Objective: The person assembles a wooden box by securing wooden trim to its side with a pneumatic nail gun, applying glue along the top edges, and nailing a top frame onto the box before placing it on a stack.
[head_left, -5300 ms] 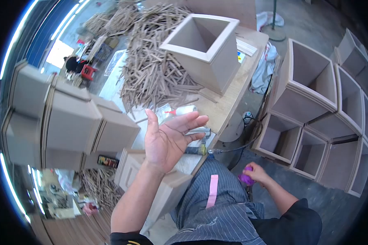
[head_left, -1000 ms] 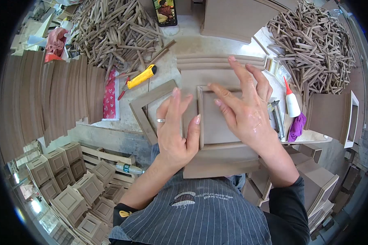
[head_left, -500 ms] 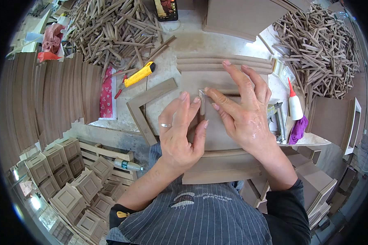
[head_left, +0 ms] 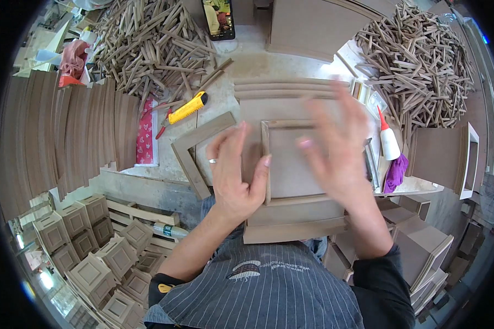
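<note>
A brown box panel point(head_left: 296, 164) lies in front of me on the bench, with thin trim strips point(head_left: 267, 159) forming a raised rectangle on its face. At the left edge of this rectangle is my left hand point(head_left: 233, 178), fingers apart, holding nothing; a ring is on one finger. Over the right part of the panel my right hand point(head_left: 337, 148) is smeared by motion, its fingers spread and nothing in them. It hides the right side of the rectangle. An L-shaped wooden piece point(head_left: 186, 159) lies left of my left hand.
A yellow cutter point(head_left: 185, 108) and red-handled pliers point(head_left: 162, 127) lie at the left. Heaps of sticks point(head_left: 153, 46) point(head_left: 422, 66) stand behind. At the right are a glue bottle point(head_left: 389, 142), a purple cloth point(head_left: 396, 172) and a metal tool point(head_left: 372, 164). A phone point(head_left: 218, 19) stands at the back.
From bending over the trim's upper left corner, my right hand has lifted and shifted right. My left hand has drawn slightly left, away from that corner. Earlier, the view showed another side of the workshop.
</note>
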Demonstrator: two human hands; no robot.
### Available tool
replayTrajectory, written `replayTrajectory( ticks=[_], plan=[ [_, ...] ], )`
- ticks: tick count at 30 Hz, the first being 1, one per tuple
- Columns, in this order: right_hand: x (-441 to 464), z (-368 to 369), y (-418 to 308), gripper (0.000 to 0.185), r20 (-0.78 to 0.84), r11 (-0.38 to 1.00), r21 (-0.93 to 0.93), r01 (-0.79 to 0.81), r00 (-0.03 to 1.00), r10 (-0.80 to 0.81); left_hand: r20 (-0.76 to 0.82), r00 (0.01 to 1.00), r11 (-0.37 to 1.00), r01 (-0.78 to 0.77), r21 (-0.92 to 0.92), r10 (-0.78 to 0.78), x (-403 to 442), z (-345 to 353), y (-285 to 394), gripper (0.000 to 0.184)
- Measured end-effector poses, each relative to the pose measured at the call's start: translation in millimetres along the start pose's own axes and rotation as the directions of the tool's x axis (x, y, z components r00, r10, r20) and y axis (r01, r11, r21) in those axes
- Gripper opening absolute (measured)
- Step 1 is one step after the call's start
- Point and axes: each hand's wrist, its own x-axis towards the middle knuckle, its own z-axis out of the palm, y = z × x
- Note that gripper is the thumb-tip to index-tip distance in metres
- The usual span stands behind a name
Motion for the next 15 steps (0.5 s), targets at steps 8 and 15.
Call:
replayTrajectory(
  ticks=[8, 15],
  plan=[
    [-154.0, 3.4, 118.8, 0.084, 0.213, 0.745, -0.281, -0.605, 0.717, 0.663, 0.182, 0.829, 0.732, 0.554, -0.397, -0.529, -5.0, 12.8, -3.6, 0.083],
    [-183.1, 54.5, 122.8, 0.096, 0.154, 0.734, -0.227, -0.640, 0.721, 0.676, 0.284, 0.773, 0.555, 0.614, -0.562, -0.568, 1.7, 13.7, 1.0, 0.089]
  ],
)
